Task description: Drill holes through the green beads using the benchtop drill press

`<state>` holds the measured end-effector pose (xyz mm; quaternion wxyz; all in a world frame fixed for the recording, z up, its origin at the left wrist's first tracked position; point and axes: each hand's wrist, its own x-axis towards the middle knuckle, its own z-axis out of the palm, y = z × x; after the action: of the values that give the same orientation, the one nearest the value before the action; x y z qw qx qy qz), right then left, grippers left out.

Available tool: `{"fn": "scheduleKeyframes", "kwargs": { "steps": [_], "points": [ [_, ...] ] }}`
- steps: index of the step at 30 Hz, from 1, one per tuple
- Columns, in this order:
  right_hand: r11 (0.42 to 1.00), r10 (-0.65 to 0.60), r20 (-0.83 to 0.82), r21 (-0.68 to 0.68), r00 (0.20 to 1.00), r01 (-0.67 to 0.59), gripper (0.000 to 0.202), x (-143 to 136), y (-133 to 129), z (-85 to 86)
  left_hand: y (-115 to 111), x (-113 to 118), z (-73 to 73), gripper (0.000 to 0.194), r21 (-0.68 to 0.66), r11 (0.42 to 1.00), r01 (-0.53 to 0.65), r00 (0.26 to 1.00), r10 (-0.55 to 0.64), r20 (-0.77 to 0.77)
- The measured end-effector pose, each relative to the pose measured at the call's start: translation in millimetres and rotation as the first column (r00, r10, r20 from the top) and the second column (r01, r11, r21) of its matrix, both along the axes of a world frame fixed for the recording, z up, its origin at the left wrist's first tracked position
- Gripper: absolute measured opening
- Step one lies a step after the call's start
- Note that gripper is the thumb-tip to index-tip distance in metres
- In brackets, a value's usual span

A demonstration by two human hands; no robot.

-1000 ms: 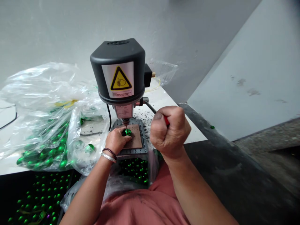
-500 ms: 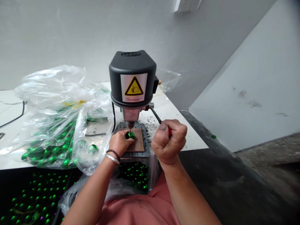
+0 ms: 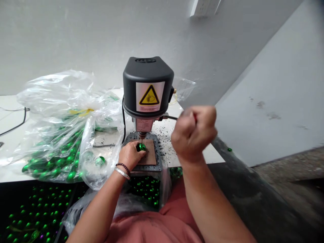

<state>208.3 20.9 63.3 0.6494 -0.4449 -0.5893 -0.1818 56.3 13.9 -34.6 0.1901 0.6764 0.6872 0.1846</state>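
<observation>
Higher and farther to the right than half a second ago, the person's right hand (image 3: 194,133) is blurred, and the lever (image 3: 171,117) it grips runs nearly level instead of slanting down. Left hand (image 3: 129,156) and green ball (image 3: 142,147) keep their place at the drill press (image 3: 149,84).

The ball sits on the brown board (image 3: 151,154), directly beneath the upright drill bit (image 3: 142,140). That vertical alignment looks like the relation that counts most; whether the tip touches the ball is too small to tell. Being round, the ball has no long axis to turn. It lies at the fingertips of the left hand, forward and right of that palm, and well to the left of the right hand, so the left is much the nearer.

The left hand is half curled, thumb and fingers closed about the ball's left and near sides. The right is a tight fist around the lever's red grip (image 3: 195,117), of which only a sliver shows. From the press's right flank, the lever reaches sideways to that fist. Dark shavings (image 3: 165,137) lie on the white table (image 3: 215,156) beside the press; leftward rests a clear plastic bag (image 3: 53,84) with more balls inside.
</observation>
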Motion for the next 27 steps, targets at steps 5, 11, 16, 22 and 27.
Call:
{"fn": "scheduleKeyframes", "kwargs": {
  "steps": [5, 11, 16, 22, 27],
  "points": [
    [0.967, 0.023, -0.165, -0.245, 0.986, -0.063, 0.021, -3, 46, 57.6, -4, -6, 3.6, 0.033, 0.018, 1.000, 0.021, 0.988, -0.023, 0.154],
    [0.939, 0.051, -0.240, -0.318, 0.969, -0.128, 0.025, -3, 66, 61.2, -22, -20, 19.1, 0.045, -0.109, 0.976, 0.190, 0.912, -0.134, 0.387],
    [0.942, 0.048, -0.220, -0.315, 0.974, -0.117, 0.026, -3, 63, 59.7, -24, -22, 23.3, 0.039, -0.148, 0.988, -0.040, 0.725, 0.131, 0.676],
    [0.937, 0.093, -0.231, -0.309, 0.968, -0.164, 0.027, -4, 61, 60.6, -16, -20, 20.0, 0.005, -0.444, 0.896, 0.016, -0.082, 0.443, 0.893],
    [0.930, 0.107, -0.238, -0.319, 0.965, -0.182, 0.027, -4, 61, 61.4, -16, -23, 17.3, 0.011, -0.464, 0.884, 0.050, -0.132, 0.466, 0.875]
  ]
}}
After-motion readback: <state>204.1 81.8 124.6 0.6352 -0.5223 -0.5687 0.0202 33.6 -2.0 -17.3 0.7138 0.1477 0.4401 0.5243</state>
